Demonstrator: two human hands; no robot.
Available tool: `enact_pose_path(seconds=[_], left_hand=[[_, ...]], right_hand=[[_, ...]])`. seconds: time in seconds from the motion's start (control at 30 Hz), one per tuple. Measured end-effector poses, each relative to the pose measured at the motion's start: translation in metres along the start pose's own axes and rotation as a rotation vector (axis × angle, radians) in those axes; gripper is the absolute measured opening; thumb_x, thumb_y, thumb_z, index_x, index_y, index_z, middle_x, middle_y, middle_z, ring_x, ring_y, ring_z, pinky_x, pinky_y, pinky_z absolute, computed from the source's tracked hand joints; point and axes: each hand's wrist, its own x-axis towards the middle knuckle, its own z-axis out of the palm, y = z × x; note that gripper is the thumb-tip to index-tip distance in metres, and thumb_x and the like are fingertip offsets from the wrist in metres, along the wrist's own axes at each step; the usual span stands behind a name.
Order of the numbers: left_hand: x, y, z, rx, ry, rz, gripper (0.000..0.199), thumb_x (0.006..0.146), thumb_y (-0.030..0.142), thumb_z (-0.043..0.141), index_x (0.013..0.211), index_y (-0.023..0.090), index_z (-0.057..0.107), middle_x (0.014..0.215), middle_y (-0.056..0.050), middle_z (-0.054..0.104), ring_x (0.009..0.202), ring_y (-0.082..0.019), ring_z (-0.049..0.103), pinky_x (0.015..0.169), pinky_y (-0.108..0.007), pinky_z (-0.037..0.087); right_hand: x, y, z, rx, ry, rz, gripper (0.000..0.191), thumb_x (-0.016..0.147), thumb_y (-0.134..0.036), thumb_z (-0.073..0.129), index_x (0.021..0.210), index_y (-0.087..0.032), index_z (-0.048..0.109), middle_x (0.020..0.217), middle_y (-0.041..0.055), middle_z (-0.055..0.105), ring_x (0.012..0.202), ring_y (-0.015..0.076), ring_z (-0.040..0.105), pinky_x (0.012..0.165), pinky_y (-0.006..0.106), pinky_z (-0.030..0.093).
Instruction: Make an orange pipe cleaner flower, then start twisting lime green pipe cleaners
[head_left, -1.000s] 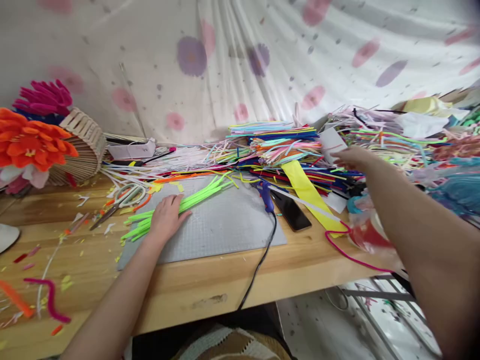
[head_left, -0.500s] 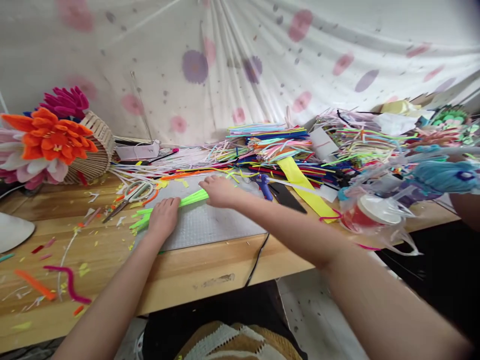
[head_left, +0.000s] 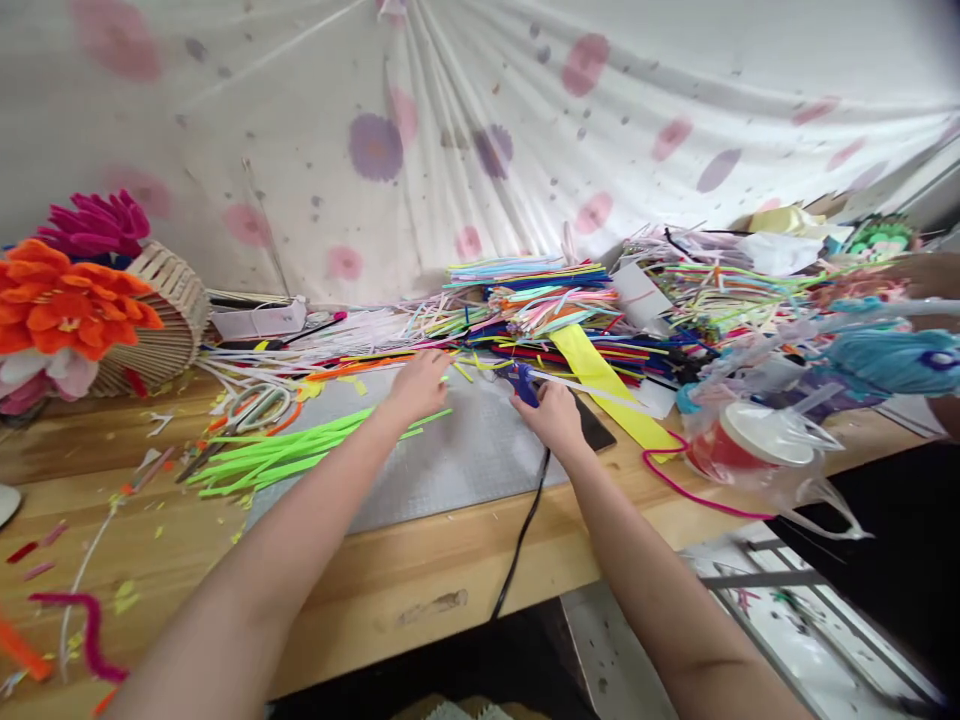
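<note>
My right hand (head_left: 553, 415) is closed around the handle of a blue glue gun (head_left: 520, 380) at the mat's right side. Over the middle of the grey cutting mat (head_left: 465, 450), my left hand (head_left: 421, 383) has its fingers together; a small light green bit shows at the fingertips, too small to make out. Bright green pipe cleaners (head_left: 277, 455) lie loosely spread on the mat's left part, partly under my left forearm. Scissors (head_left: 259, 408) rest beyond them at the mat's left edge.
Piles of coloured pipe cleaners (head_left: 551, 295) line the back. A yellow strip (head_left: 611, 390) and a bagged red cup (head_left: 739, 440) stand right. Orange felt flowers (head_left: 71, 300) and a woven basket (head_left: 169, 320) are left. A black cable (head_left: 517, 550) hangs over the front edge.
Both hands have let go of the green bundle, which now lies spread out. My right hand has moved right to the glue gun; my left hand has moved right and away from me. The view has shifted.
</note>
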Motion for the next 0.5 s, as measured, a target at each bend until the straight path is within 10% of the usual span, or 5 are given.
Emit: enact_pose_path(seconds=[0.2, 0.5], left_hand=[[0.081, 0.001, 0.062, 0.056, -0.252, 0.111, 0.038, 0.076, 0.01, 0.046, 0.111, 0.018, 0.058, 0.115, -0.008, 0.057, 0.104, -0.02, 0.052, 0.086, -0.031, 0.042], [0.114, -0.027, 0.087, 0.06, -0.201, 0.062, 0.026, 0.082, 0.017, 0.042, 0.092, 0.019, 0.066, 0.099, -0.007, 0.064, 0.096, -0.018, 0.056, 0.082, -0.029, 0.041]], right_hand=[[0.026, -0.003, 0.019, 0.179, -0.096, -0.058, 0.034, 0.073, -0.039, 0.055, 0.097, -0.015, 0.06, 0.095, 0.0121, 0.063, 0.092, 0.0237, 0.059, 0.074, 0.03, 0.042], [0.024, 0.02, 0.001, 0.757, -0.18, 0.27, 0.025, 0.061, -0.038, 0.064, 0.065, -0.014, 0.059, 0.049, -0.0005, 0.054, 0.04, 0.0096, 0.046, 0.038, 0.021, 0.033]])
